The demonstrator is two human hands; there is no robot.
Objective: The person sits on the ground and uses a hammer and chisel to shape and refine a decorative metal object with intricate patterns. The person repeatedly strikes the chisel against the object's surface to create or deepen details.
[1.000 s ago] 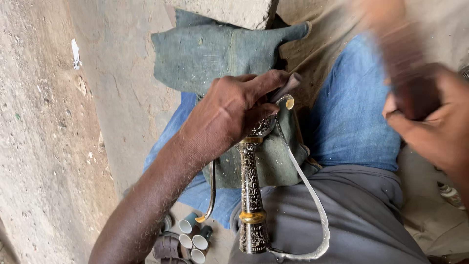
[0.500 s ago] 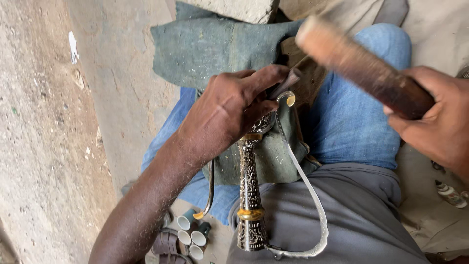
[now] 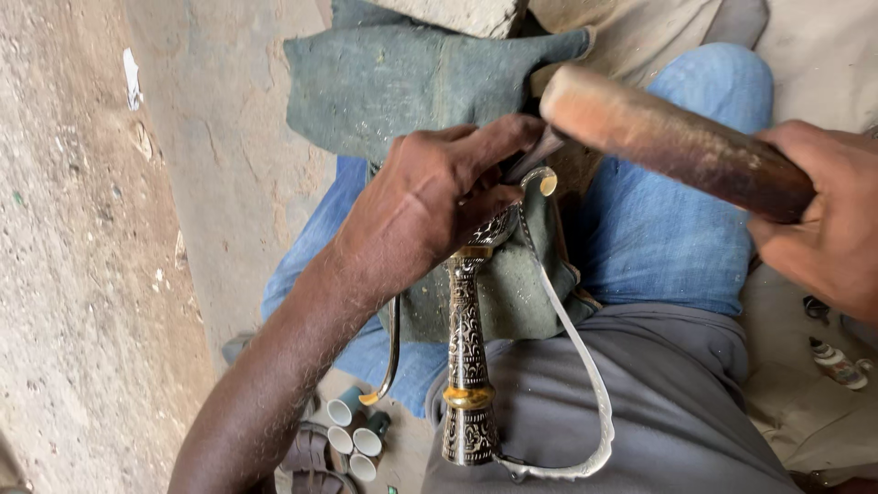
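Note:
My left hand (image 3: 430,206) grips the upper part of an engraved metal vessel (image 3: 467,366) with a dark patterned stem, a gold band and a thin curved silver handle (image 3: 585,366). The vessel lies along my lap on a green cloth (image 3: 512,293). My right hand (image 3: 828,215) holds a thick wooden mallet (image 3: 668,137), whose rounded end sits just above my left hand's fingers and the vessel's top. The vessel's upper body is hidden under my left hand.
A stone block (image 3: 457,14) lies on green cloth (image 3: 412,82) beyond my knee. Small white and teal cups (image 3: 352,439) stand on the ground by my left forearm. Bare dusty ground (image 3: 82,274) fills the left side. Small objects (image 3: 837,361) lie at the right.
The mallet in my right hand has swung down from a raised, blurred position to just above the vessel's top. My left hand has held the vessel still.

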